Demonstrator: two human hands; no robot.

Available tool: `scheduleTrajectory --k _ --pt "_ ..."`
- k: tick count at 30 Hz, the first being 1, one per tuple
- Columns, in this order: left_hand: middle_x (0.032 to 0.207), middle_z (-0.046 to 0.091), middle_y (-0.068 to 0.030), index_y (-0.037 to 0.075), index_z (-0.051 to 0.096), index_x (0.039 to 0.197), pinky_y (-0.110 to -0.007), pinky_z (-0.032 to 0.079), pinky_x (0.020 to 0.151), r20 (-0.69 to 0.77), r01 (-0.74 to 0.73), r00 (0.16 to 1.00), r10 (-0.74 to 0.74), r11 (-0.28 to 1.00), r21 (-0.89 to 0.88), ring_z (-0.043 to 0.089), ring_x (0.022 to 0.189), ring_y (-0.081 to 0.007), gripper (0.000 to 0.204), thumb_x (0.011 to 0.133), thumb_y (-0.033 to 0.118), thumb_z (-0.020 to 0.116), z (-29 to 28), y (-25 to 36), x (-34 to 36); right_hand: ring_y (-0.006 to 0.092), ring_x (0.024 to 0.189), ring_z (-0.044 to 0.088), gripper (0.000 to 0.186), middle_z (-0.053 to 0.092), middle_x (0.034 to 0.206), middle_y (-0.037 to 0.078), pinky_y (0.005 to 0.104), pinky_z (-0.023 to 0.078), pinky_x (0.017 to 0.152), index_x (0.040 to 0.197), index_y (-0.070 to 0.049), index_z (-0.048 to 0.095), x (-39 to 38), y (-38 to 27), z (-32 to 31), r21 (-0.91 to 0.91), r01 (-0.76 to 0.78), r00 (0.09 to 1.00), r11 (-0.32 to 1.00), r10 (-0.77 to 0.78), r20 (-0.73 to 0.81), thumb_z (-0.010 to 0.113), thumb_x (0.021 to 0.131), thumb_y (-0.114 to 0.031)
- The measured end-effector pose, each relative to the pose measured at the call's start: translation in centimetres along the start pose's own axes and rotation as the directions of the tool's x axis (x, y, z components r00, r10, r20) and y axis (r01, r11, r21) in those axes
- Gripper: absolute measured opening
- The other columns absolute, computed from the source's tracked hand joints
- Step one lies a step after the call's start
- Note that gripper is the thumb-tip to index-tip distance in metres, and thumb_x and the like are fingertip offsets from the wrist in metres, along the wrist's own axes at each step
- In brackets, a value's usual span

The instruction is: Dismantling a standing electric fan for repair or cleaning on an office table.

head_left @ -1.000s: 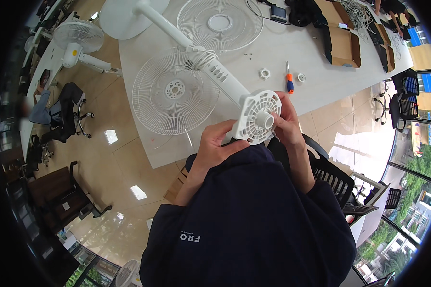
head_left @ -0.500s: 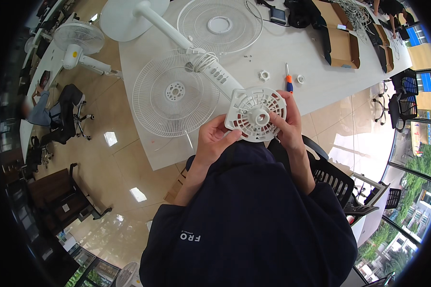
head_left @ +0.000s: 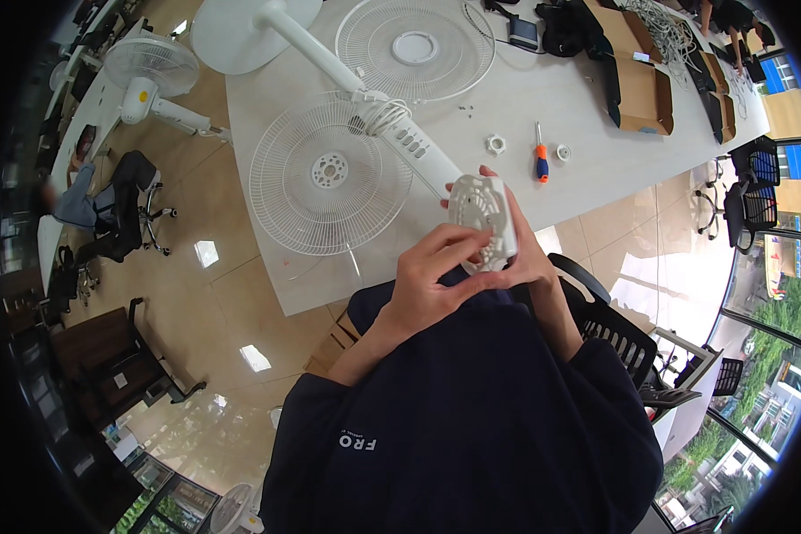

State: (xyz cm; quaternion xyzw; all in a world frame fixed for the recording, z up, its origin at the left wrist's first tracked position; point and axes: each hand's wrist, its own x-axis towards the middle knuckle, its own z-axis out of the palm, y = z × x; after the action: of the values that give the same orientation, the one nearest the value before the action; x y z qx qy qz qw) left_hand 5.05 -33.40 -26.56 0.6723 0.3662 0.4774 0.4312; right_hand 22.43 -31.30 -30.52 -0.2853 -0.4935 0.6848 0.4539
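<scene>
A white slotted fan motor cover (head_left: 473,203) is up off the table, tilted nearly edge-on in front of my body. My right hand (head_left: 529,258) grips it from its right side, with fingertips showing past its far edge. My left hand (head_left: 432,278) is closed on its near left part, fingers pressed against the slotted face and thumb stretched toward my right hand. Just beyond the cover lies the white fan stand (head_left: 316,55), with a cord bundled around its pole and its round base (head_left: 231,31) at the far left of the table.
Two white wire fan grilles (head_left: 378,191) (head_left: 454,80) lie on the white table (head_left: 298,289). Right of the stand are a ring nut (head_left: 496,143), an orange-blue screwdriver (head_left: 541,165) and a small round white part (head_left: 562,152). Open cardboard boxes (head_left: 643,100) lie at back right. A black chair (head_left: 610,334) stands at my right.
The motor cover has turned from facing up at me to nearly edge-on. My left hand has moved right, from its left rim onto its slotted face.
</scene>
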Motion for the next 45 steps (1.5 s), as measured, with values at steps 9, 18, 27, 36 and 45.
scheduleTrajectory --k 9,18,27,36,45 --pt "0.101 0.064 -0.0066 0.002 0.064 0.103 -0.03 0.047 0.078 -0.383 0.256 0.882 -0.275 0.962 -0.099 0.06 0.088 -0.0188 0.022 0.081 0.007 0.065 -2.6 -6.5 -2.5 0.0502 0.122 0.044 0.126 0.033 0.139 0.031 0.0542 0.046 0.095 0.15 -0.021 0.012 -0.7 2.2 -0.5 0.573 0.006 0.996 0.819 -0.056 0.068 0.086 0.048 -0.026" --pt "0.129 0.041 -0.0207 -0.005 0.037 0.124 -0.043 0.038 0.099 -0.946 0.953 0.059 -0.318 0.301 -0.041 0.041 0.121 -0.0313 0.06 0.078 0.014 0.071 -16.6 -27.7 -16.1 0.0548 0.118 0.044 0.118 0.029 0.14 0.034 0.0587 0.052 0.086 0.146 -0.02 0.025 1.1 1.8 0.2 0.813 -0.149 0.969 0.563 -0.08 0.233 0.085 0.045 -0.027" --pt "0.113 0.055 -0.0175 -0.006 0.046 0.118 -0.042 0.053 0.087 -0.464 0.071 0.232 -0.855 0.491 -0.868 0.06 0.1 -0.0322 0.04 0.078 -0.006 0.051 -15.6 -29.8 -15.0 0.0506 0.116 0.05 0.12 0.038 0.135 0.03 0.0567 0.052 0.088 0.147 -0.022 0.023 0.2 1.9 0.1 0.755 -0.136 0.986 0.642 0.01 0.169 0.082 0.044 -0.038" --pt "0.117 0.052 -0.0201 -0.006 0.046 0.117 -0.054 0.051 0.09 -0.371 0.028 0.244 -0.896 0.389 -0.921 0.056 0.106 -0.0372 0.051 0.067 -0.002 0.04 -14.4 -25.0 -11.8 0.0486 0.108 0.056 0.12 0.042 0.132 0.029 0.0501 0.054 0.087 0.147 -0.019 0.021 1.3 1.6 0.5 0.605 -0.159 0.987 0.78 0.123 0.101 0.08 0.048 -0.051" --pt "0.105 0.056 -0.0185 -0.005 0.048 0.112 -0.052 0.054 0.083 -0.665 -0.006 0.141 -0.733 0.671 -0.741 0.059 0.097 -0.0374 0.045 0.069 0.004 0.043 -17.7 -21.4 -18.5 0.0414 0.12 0.049 0.115 0.04 0.137 0.026 0.0488 0.044 0.099 0.149 -0.014 0.017 1.7 3.5 0.6 0.459 -0.219 0.976 0.861 0.203 0.083 0.076 0.057 -0.051"
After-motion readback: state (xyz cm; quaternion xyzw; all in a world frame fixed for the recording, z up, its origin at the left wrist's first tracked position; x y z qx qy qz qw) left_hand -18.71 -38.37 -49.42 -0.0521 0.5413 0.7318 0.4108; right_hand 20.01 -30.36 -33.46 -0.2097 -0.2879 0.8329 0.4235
